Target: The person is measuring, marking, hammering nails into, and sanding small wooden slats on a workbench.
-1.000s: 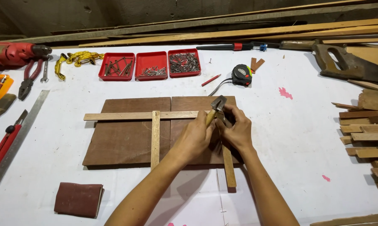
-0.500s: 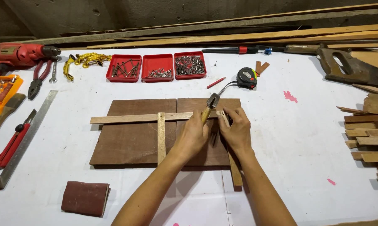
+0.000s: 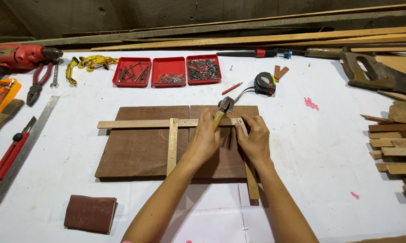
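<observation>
Left hand: your left hand (image 3: 206, 140) is wrapped around the wooden handle of a small hammer (image 3: 224, 108), whose metal head sits just past the far end of your fingers, over the far edge of the boards.
Right hand: your right hand (image 3: 255, 139) is pressed down on the joint where the long horizontal strip (image 3: 144, 123) meets the right upright strip (image 3: 250, 173); whether the fingertips pinch a nail there cannot be told, as the hand covers the spot.
Work piece: the strips lie on two brown boards (image 3: 140, 144) set side by side at the middle of the counter (image 3: 320, 148); a second upright strip (image 3: 172, 146) crosses the left board.
Technique: hold the joint flat and square, keep your right fingers clear of the hammer's path, and use short taps from the wrist; your grip close to the head suits light blows only.
Far edge: three red trays (image 3: 168, 71) of nails, a tape measure (image 3: 264, 83), a red pencil (image 3: 232, 88).
Left edge: a red drill (image 3: 14, 57), pliers (image 3: 36, 85), a steel square (image 3: 20, 150).
Right edge: a hand saw (image 3: 378, 74) and stacked wood offcuts (image 3: 396, 144).
Near left corner: a sanding block (image 3: 90, 213).
Surface and room: white sheet cover with pink marks; long timber battens lie against a dark wall behind.
</observation>
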